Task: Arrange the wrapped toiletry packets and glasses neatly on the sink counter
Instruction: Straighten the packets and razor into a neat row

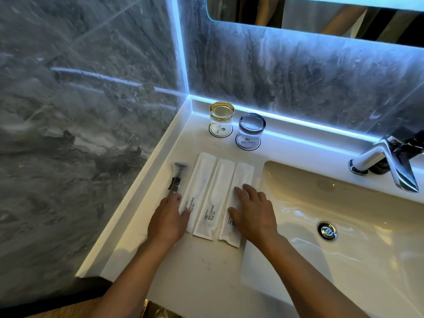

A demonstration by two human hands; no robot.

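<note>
Three white packets are lying side by side in the middle of the frame on the tabletop (206, 271), between the side wall and the basin (344, 226), their long edges touching or nearly so. The left packet (202, 180) and the middle packet (215, 198) are showing "BRUSHING TEETH" print near their lower ends; the right packet (243, 177) is partly covered. A razor (177, 177) in a clear wrapper is lying just left of them, close to the raised edge.

The left hand (168, 222) is resting flat, fingers loosely spread, holding nothing; its fingertips are touching the razor wrapper's lower end and the left packet's edge, probably nudging them into line. The right hand (253, 211) is lying open and wide, palm down on the right packet, seemingly pressing it flat and keeping the row tight against the basin side.

In the upper middle of the frame, a gold glass (221, 118) and a grey glass (251, 130) are standing upside down on printed coasters, just beside each other near the lit back ledge, likely inverted to keep them clean. The faucet (387, 157) is sitting at the right edge.

The arrangement looks nearly finished, with only small straightening left.
</note>
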